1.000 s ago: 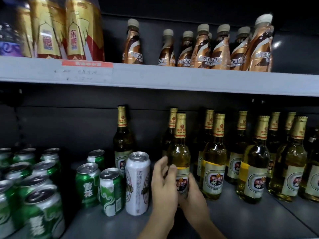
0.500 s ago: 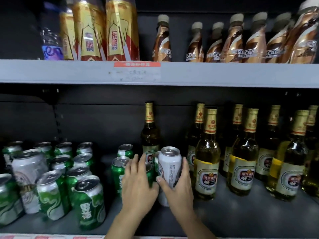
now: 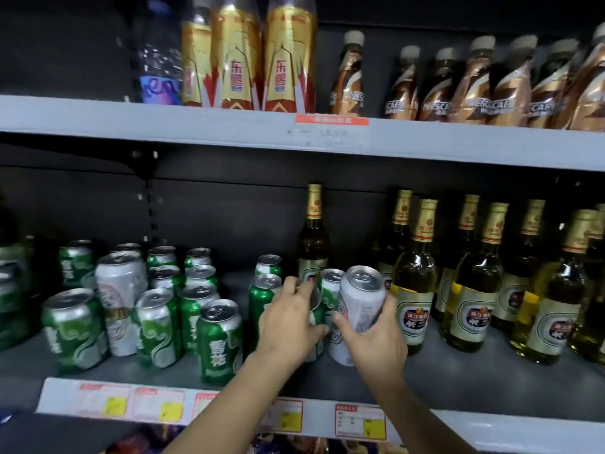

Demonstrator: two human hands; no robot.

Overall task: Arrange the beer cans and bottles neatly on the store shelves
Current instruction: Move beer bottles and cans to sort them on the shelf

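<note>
Both hands have slid leftward off the glass bottles and onto the cans at the middle of the frame, and the white can now tips toward the upper right. Right hand (image 3: pixel 376 335) wraps its fingers (image 3: pixel 388 308) round the white can (image 3: pixel 358 306), thumb across the front, and the can's base looks lifted or rocked off the shelf (image 3: pixel 491 371), though the wrist hides it. Left hand (image 3: pixel 288 319) curls over a green can (image 3: pixel 316 317) just beside it; I'd say it grips that can, but the palm covers most of it.

Progress? The beer bottles (image 3: pixel 414 290) at the right of the frame stand upright in fairly tidy rows, so that side looks done. The green cans (image 3: pixel 154 309) at lower left are upright but loosely bunched, and a second white can (image 3: pixel 119 296) sits stranded among them. The few cans in the centre stand apart from that group. So sorting whites from greens and squaring up the can rows is what's left, I reckon.
</note>
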